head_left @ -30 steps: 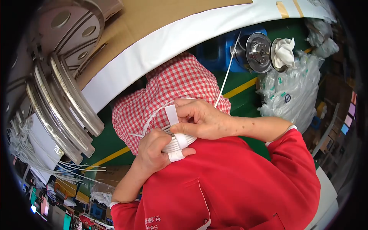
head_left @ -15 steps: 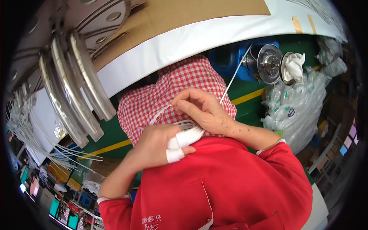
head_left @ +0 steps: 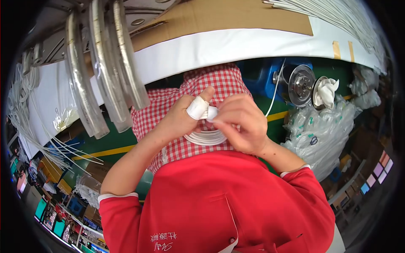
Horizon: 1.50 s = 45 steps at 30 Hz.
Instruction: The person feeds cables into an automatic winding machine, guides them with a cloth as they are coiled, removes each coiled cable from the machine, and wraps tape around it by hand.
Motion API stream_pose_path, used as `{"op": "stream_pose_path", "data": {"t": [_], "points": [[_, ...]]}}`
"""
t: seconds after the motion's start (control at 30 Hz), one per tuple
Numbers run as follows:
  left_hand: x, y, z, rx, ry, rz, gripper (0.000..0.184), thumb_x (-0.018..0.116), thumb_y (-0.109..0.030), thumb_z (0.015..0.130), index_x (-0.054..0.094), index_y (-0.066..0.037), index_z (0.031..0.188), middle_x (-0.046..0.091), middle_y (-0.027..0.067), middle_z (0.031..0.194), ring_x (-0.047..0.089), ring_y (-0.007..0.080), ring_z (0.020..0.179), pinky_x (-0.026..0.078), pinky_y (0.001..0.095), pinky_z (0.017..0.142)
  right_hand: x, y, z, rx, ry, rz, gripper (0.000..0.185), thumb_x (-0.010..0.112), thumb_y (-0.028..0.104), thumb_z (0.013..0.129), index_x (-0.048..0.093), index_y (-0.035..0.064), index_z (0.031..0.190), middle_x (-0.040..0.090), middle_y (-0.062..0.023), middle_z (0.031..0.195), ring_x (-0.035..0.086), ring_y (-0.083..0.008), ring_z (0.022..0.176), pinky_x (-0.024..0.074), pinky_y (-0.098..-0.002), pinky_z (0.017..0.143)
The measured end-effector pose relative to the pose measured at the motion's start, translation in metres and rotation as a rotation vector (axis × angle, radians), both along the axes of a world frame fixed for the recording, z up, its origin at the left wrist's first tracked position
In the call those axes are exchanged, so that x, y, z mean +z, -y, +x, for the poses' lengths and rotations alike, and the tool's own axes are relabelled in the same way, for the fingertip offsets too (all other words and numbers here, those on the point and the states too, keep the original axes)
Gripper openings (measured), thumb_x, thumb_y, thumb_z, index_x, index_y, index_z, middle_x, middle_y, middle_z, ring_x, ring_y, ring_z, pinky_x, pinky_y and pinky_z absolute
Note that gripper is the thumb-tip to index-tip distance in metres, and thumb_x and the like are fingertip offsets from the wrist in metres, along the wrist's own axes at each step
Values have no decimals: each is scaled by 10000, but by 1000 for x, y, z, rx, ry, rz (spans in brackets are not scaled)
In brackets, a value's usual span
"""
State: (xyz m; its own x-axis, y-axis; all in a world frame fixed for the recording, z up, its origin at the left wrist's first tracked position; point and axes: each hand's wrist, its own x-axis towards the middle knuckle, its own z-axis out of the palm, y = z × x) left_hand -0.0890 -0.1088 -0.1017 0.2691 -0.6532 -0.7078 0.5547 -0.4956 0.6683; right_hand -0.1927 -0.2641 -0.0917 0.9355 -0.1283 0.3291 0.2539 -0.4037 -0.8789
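My left hand [head_left: 179,118] is closed around a coil of thin white cable [head_left: 206,139] over my lap. White wrapping [head_left: 197,108] covers part of its thumb and fingers. My right hand [head_left: 244,122] meets it, fingers bent and pinched close to the white-covered fingertips. What the right fingers grip is hidden. The coil hangs below both hands against a red checked cloth [head_left: 215,82]. From behind the right hand, one white cable strand [head_left: 275,93] runs up toward a round metal spool [head_left: 301,86].
Plastic-wrapped metal tubes [head_left: 103,63] overhang the left. A white-covered table edge [head_left: 185,45] with cardboard [head_left: 236,19] lies ahead. Loose cables [head_left: 325,17] lie at the upper right. Clear plastic bags [head_left: 316,135] are piled right, below a white cloth [head_left: 325,93]. More cables hang left.
My left hand has risen and turned, its wrapped thumb now pointing up. My right hand has moved right and slightly down, its fingers now at the left fingertips. The view has shifted.
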Motion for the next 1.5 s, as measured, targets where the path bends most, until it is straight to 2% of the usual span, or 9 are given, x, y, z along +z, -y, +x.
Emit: {"op": "stream_pose_path", "data": {"t": [0.13, 0.3, 0.6, 0.73, 0.97, 1.1, 1.27, 1.37, 1.5], "points": [[3, -4, -5, -28, 82, -28, 740, 367, -629, 961, 663, 0, 708, 622, 55, 613, 573, 111, 519, 450, 269, 485, 4, -10, -4, -97, -470, 770, 60, 670, -15, 843, 619, -23, 873, 580, -73, 880, 615, -142, 793, 541, -267, 702], [23, -5, -8, -159, 321, -91, 678, 314, -488, 1020, 623, 46, 739, 585, 211, 606, 616, 338, 589, 459, 409, 589, 9, -3, -9, -9, -494, 630, 64, 654, 7, 877, 608, -35, 889, 563, -71, 904, 616, -83, 783, 543, -201, 653], [21, -1, -9, -146, 300, -96, 636, 328, -456, 1023, 611, 14, 701, 586, 205, 590, 617, 349, 580, 442, 418, 559, 2, -5, -17, 6, 5, 90, 151, 675, -48, 794, 577, -10, 903, 550, -125, 861, 548, -244, 738, 454, -323, 642], [30, -1, -10, -186, 437, -185, 577, 372, -430, 1014, 593, 13, 717, 586, 195, 612, 601, 342, 576, 434, 418, 545, 11, -4, -17, -3, -196, 87, 131, 662, -33, 817, 559, -8, 894, 522, -106, 849, 525, -195, 721, 442, -270, 630], [43, -6, -23, -369, 722, -270, 425, 702, -462, 787, 599, -55, 722, 607, 125, 618, 625, 327, 575, 485, 416, 538, 27, 14, -22, 246, -694, 700, 135, 672, 67, 882, 542, 33, 867, 504, -39, 914, 483, -110, 801, 419, -243, 700], [51, 1, -36, -405, 1030, -429, 436, 764, -488, 717, 581, -94, 682, 596, 63, 595, 630, 241, 558, 477, 355, 509, 15, 34, -17, 501, -1095, 1003, 332, 819, 65, 743, 559, 37, 947, 530, -31, 974, 516, -121, 931, 459, -281, 810], [65, 21, -36, -447, 1396, -701, 426, 762, -464, 717, 547, -105, 637, 560, 28, 603, 592, 159, 572, 456, 262, 550, -9, 25, -11, 545, -941, 1269, 312, 604, 214, 946, 563, 6, 1176, 592, -74, 1061, 588, -131, 919, 513, -253, 788], [78, 35, -34, -341, 1450, -763, 436, 759, -476, 717, 540, -111, 623, 516, 11, 655, 544, 170, 610, 492, 318, 693, 3, 31, -14, 569, -837, 1184, 366, 470, 289, 1011, 562, 11, 1230, 605, -67, 1040, 565, -88, 825, 487, -221, 674], [78, 34, -32, 275, 1287, -580, 810, 896, -588, 449, 584, -75, 992, 503, 62, 1077, 525, 246, 938, 398, 423, 964, 62, 55, -7, 194, -283, 1094, 435, 419, 306, 1024, 543, -32, 1268, 616, -15, 850, 445, -12, 631, 378, -169, 527]]}}
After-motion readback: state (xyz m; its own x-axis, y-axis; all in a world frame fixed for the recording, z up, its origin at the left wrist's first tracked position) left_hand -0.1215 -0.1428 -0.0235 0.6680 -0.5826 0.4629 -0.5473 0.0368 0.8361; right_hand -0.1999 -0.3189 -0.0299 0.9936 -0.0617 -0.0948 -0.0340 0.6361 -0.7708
